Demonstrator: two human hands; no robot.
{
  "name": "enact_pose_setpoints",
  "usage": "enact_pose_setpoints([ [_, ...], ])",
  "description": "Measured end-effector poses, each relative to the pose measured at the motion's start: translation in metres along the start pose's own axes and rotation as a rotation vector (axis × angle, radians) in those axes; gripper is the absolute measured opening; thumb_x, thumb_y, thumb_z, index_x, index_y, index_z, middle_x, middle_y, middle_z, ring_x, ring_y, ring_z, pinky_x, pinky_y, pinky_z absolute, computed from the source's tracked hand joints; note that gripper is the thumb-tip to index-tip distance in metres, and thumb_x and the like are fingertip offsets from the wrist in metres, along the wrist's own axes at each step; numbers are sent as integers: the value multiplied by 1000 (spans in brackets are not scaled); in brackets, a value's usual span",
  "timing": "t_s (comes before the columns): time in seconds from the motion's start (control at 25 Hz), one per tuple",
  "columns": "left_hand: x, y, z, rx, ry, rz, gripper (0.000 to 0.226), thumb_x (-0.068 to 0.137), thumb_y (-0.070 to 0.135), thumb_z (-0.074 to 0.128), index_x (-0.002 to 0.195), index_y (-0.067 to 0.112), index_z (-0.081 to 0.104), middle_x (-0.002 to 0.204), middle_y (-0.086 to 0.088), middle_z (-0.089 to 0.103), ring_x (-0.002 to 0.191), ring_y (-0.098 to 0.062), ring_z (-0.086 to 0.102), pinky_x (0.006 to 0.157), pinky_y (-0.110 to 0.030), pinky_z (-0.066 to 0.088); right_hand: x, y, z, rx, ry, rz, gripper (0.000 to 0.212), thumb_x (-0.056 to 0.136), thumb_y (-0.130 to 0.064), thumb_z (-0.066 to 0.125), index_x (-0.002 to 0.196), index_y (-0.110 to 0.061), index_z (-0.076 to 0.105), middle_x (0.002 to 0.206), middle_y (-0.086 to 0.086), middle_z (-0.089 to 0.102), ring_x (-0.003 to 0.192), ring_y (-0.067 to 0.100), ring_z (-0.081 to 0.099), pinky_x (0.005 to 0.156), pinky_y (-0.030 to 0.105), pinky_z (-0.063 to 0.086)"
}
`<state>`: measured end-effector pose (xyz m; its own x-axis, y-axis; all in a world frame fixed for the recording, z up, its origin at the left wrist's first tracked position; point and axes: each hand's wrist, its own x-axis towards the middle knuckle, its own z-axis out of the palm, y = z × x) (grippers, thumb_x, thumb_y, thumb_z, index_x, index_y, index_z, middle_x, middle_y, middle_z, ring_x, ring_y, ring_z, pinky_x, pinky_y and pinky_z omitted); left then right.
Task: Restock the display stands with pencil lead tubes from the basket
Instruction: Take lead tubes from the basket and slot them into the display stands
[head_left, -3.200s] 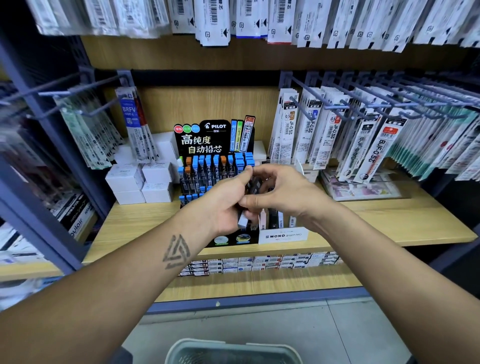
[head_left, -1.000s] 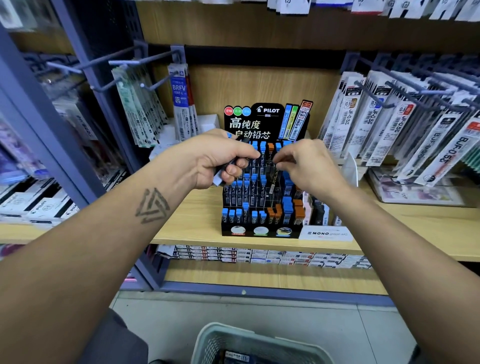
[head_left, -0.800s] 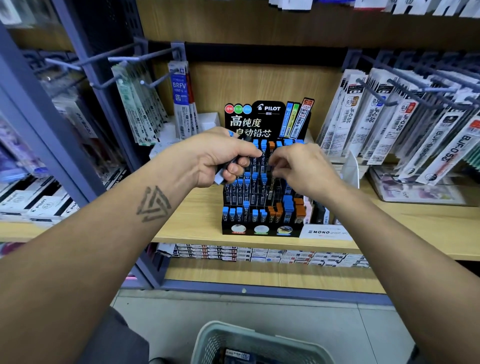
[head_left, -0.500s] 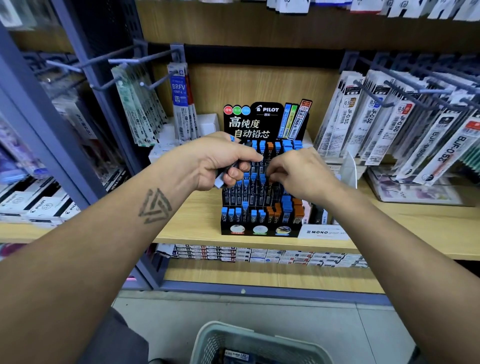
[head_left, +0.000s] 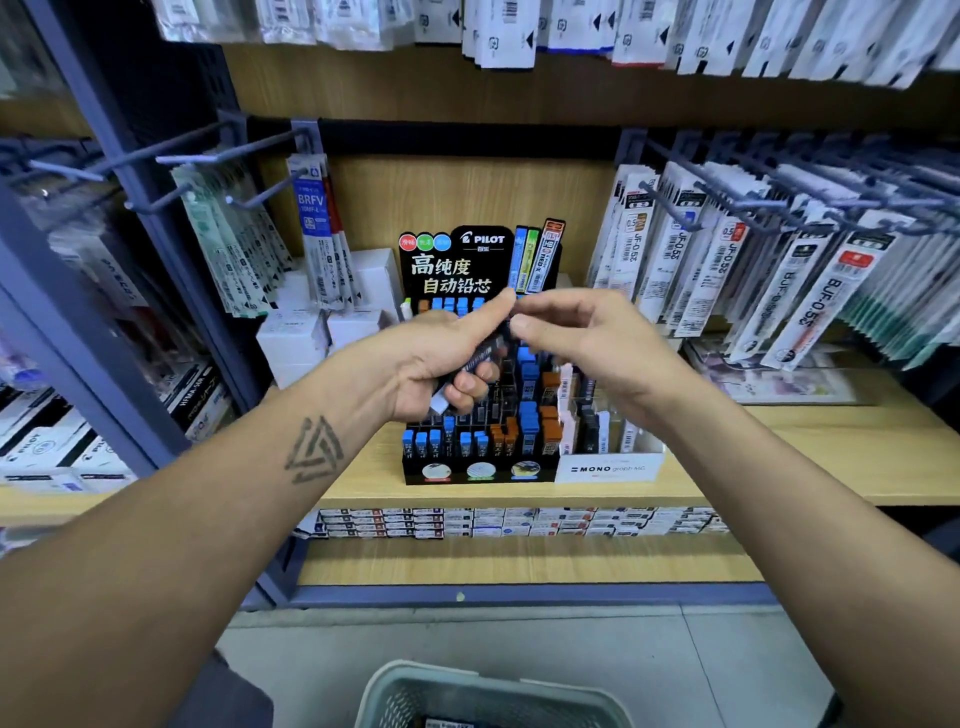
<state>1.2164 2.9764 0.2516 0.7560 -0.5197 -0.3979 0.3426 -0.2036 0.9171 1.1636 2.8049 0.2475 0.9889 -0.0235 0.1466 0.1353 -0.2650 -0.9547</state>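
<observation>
The left hand (head_left: 441, 358) is curled around a small bunch of dark pencil lead tubes (head_left: 480, 361). The tubes stick up at a slant out of the fist, and a pale end pokes out at the bottom. The right hand (head_left: 582, 338) is right beside it. Its thumb and first finger pinch the top of one of those tubes. The two hands meet at the tubes, up in the air in front of the stand.

Just behind the hands is the black tiered display stand with the PILOT sign on top (head_left: 480, 447). It sits on the light wooden shelf (head_left: 779, 457). Rows of tubes with blue caps and orange caps stand up in its steps. Touching its right side is a small clear stand with a white MONO label (head_left: 608, 467), with dark and pale tubes inside.

White little boxes (head_left: 306, 338) are stacked to the left of the black stand. Long packs of pen refills (head_left: 727, 270) hang on metal hooks at the right, and more hang at the left. Flat boxes lie in a row under the shelf.

Down at the bottom edge, on the grey floor, is the pale plastic mesh basket (head_left: 488, 691). Only its top shows.
</observation>
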Motion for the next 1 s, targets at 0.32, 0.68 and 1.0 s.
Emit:
enact_pose_setpoints([
  [0.32,8,-8,52,-187,-225,-46,47,101,59,42,84,16,50,60,-4,40,38,-9,30,34,-15,22,-27,1,-37,143,59,74,20,78,1,79,98,-1,75,77,10,70,70,16,64,69,23,55],
  [0.68,19,-14,67,-172,-171,-10,9,94,4,62,101,3,57,77,-17,67,37,-6,33,35,-14,23,-35,16,-86,174,172,168,15,85,4,72,100,2,72,72,11,71,60,16,65,60,23,56],
  [1.0,27,4,68,-305,-67,-15,9,96,13,62,94,5,57,65,-5,55,42,-6,37,34,-14,28,-28,17,-109,1,245,100,12,90,11,64,98,1,64,66,12,69,62,19,70,64,24,60],
])
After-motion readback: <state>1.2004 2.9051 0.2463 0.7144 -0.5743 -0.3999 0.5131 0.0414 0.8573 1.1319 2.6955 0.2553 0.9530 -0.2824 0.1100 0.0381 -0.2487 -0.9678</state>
